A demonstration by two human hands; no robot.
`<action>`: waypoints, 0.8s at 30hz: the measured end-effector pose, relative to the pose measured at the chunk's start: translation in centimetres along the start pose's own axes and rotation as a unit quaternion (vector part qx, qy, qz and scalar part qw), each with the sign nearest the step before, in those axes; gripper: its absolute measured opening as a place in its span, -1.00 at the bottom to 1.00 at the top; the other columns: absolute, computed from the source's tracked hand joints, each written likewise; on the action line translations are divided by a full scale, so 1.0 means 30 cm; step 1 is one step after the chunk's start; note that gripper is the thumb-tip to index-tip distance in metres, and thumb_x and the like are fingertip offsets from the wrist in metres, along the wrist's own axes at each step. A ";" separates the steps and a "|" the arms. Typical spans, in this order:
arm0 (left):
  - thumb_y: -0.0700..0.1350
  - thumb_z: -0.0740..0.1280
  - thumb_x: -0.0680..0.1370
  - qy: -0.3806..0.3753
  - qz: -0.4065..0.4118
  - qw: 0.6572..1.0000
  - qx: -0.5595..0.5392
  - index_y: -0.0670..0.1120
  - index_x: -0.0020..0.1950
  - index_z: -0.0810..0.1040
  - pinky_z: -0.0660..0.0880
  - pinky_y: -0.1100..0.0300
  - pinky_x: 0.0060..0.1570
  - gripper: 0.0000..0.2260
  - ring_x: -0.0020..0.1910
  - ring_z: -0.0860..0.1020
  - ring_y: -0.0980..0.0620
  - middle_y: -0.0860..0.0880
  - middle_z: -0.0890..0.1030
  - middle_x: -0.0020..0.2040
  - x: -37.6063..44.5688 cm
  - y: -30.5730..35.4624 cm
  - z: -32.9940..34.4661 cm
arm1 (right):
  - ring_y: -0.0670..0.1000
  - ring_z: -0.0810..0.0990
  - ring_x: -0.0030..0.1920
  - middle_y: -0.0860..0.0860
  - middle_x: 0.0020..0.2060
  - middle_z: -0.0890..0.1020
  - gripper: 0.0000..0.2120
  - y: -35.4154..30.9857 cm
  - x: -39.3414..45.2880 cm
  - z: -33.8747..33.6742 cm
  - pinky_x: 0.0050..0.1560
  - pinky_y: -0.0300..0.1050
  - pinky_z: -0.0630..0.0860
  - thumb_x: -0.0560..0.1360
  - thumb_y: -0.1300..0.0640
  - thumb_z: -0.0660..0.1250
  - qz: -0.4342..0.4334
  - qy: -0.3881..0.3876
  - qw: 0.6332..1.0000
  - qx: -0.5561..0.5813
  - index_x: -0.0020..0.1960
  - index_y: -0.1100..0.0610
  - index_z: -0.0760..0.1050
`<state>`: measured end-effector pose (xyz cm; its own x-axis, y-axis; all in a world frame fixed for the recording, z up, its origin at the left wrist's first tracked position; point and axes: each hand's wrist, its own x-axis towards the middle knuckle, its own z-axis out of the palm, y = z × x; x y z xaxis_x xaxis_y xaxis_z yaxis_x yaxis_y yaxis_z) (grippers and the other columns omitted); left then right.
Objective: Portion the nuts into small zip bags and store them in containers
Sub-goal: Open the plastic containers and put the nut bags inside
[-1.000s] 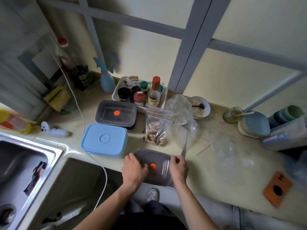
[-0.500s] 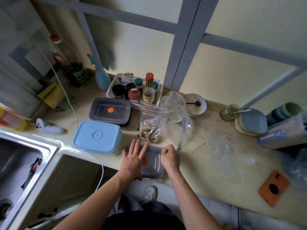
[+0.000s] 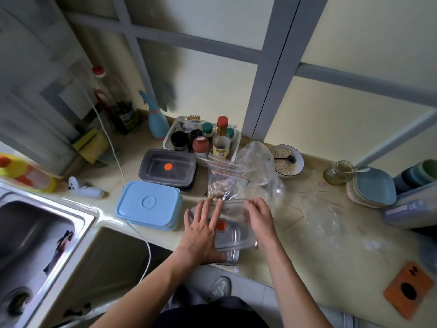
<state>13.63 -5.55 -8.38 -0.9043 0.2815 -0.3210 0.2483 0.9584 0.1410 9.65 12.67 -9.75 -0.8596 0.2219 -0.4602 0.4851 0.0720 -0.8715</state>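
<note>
Both hands are at the near edge of the desk [image 3: 295,261], on a grey lidded container with an orange dot [image 3: 230,235]. Left hand [image 3: 203,230] lies flat on its clear lid with the fingers straight and spread, the fingertips reaching the lid's far edge. Right hand [image 3: 259,215] has its fingers curled at the lid's far right corner; whether they pinch the rim cannot be told through the blur.

Just behind the container stands a zip bag of nuts [image 3: 223,183], its red-striped top open and leaning toward the spice basket [image 3: 171,133], with a few nuts showing at its base beside the left fingertips. A crumpled clear plastic bag [image 3: 262,171] rises to its right.

Left of the hands sits a blue lidded container [image 3: 149,204], and behind that a second grey container with an orange dot [image 3: 168,168]. A bowl of oats with a black spoon [image 3: 286,159] lies near the wall, well apart from a stack of blue plates [image 3: 373,185] further right. Loose clear bags [image 3: 324,214] lie flat on the desk to the right of the hands. A steel sink [image 3: 35,233] fills the left side.
</note>
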 end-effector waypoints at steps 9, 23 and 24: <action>0.54 0.21 0.33 0.095 -0.340 0.932 -0.081 -0.15 0.61 -0.24 0.27 -0.33 0.35 0.17 0.53 0.08 -0.31 -0.30 0.04 0.56 -0.012 -0.187 -0.152 | 0.04 0.63 -0.04 0.04 0.02 0.69 -0.91 -0.007 0.097 0.107 0.00 -0.03 0.57 0.62 0.09 0.28 0.034 0.088 0.993 -0.068 -0.03 0.01 0.55; 0.48 0.07 0.43 0.138 -0.335 0.929 -0.068 -0.21 0.63 -0.13 -0.14 -0.35 0.48 0.03 0.60 -0.21 -0.23 -0.27 -0.13 0.62 0.049 -0.347 -0.058 | 0.07 0.50 -0.20 0.05 -0.27 0.54 -0.82 0.001 0.221 0.210 -0.32 -0.15 0.32 0.54 0.09 0.40 0.093 0.100 0.987 -0.085 -0.17 0.12 0.46; 0.43 0.06 0.45 0.163 -0.304 0.936 -0.067 -0.17 0.64 -0.11 -0.15 -0.32 0.49 -0.03 0.60 -0.22 -0.20 -0.25 -0.12 0.62 0.051 -0.336 -0.066 | 0.06 0.51 -0.22 0.04 -0.29 0.55 -0.78 0.007 0.221 0.212 -0.30 -0.14 0.34 0.55 0.08 0.38 0.080 0.092 0.989 -0.081 -0.21 0.12 0.45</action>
<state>9.06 -14.87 -8.43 -0.9273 -0.3655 -0.0808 -0.3738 0.9156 0.1485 3.04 7.98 -14.07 -0.7336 0.4145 -0.5386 0.6445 0.1729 -0.7448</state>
